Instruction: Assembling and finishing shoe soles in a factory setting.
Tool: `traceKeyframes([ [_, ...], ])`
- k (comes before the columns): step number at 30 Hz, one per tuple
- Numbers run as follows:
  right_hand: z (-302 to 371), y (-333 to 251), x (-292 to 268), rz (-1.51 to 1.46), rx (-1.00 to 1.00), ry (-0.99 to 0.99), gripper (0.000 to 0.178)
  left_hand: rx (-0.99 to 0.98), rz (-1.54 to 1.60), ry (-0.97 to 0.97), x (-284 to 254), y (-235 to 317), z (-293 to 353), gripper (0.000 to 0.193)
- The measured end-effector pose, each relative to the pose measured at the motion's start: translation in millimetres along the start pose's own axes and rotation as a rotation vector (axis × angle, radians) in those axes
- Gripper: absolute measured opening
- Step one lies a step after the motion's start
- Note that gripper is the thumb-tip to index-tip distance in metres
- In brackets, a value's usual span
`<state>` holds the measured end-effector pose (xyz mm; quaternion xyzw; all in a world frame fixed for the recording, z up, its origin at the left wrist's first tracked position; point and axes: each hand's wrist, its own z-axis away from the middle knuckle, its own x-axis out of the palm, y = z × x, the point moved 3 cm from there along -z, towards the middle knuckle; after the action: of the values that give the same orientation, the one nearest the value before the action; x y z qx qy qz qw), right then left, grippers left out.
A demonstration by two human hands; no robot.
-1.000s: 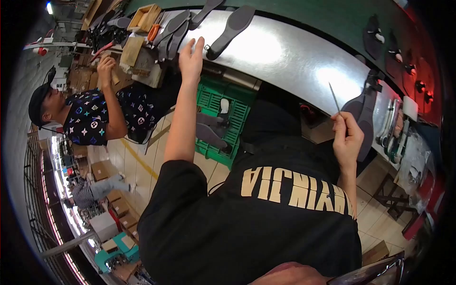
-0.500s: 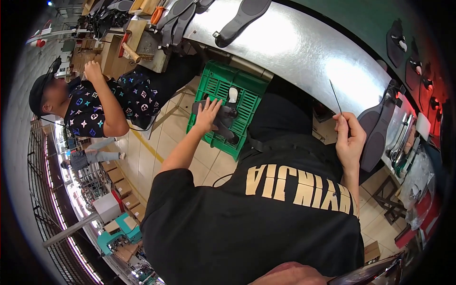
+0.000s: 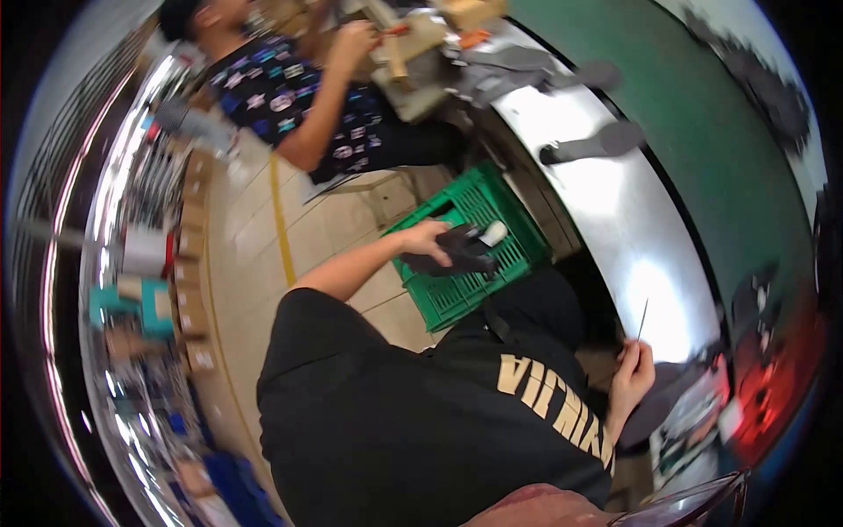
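My left hand (image 3: 427, 241) is closed round dark sandal soles (image 3: 465, 248), thumb on top, above a green plastic crate (image 3: 428, 309). How many soles are in the grip is blurred. A small white piece (image 3: 494, 233) shows beside them at the crate. Off to the right, near the metal tabletop's front edge, my right hand (image 3: 634, 373) pinches a thin pointed metal rod (image 3: 644, 318), its tip upward. Close by that hand lies another dark sole (image 3: 654, 404), partly hidden by it.
The shiny metal table (image 3: 575, 189) carries a single dark sole (image 3: 606, 142) and a pile of soles (image 3: 509, 75) farther off. Beyond it runs a green belt surface (image 3: 645, 97) with more footwear. A co-worker (image 3: 299, 105) sits at the upper left, holding a red-ended tool (image 3: 395, 31).
My left hand, spread flat over the soles before, has now closed round them. My right hand keeps the rod. The whole view has swung, and the co-worker's raised hand has lowered to the bench.
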<state>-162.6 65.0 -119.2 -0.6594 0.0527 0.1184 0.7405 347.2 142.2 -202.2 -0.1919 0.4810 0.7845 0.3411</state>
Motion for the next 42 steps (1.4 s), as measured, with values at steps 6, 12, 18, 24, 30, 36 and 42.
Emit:
traceKeyframes([
  [6, -20, -24, 21, -0.02, -0.097, -0.164, 0.017, -0.327, 0.028, 0.23, 83, -30, 10, 0.044],
  [12, -20, -29, 20, 0.014, -0.14, -0.207, 0.015, -0.019, -0.434, 0.51, 100, 5, 13, 0.038],
  [18, -4, -18, -6, -0.001, -0.049, -0.03, 0.015, 0.156, -0.145, 0.447, 48, 54, 11, 0.035],
  [24, -1, -34, -29, -0.149, -0.06, 0.049, 0.017, 0.166, 0.803, 0.35, -1, 220, 22, 0.036],
  [30, 6, -74, -59, -0.332, -0.101, 0.039, 0.036, 0.271, 1.08, -0.502, 73, 353, -63, 0.049],
  [36, 2, -53, -107, -0.799, -0.051, 0.078, 0.028, 0.161, 1.234, -1.045, 166, 441, -70, 0.05],
  [42, 14, -47, -171, -0.481, -0.016, 0.596, 0.015, 0.096, 1.19, -0.525, 180, 458, -81, 0.034],
])
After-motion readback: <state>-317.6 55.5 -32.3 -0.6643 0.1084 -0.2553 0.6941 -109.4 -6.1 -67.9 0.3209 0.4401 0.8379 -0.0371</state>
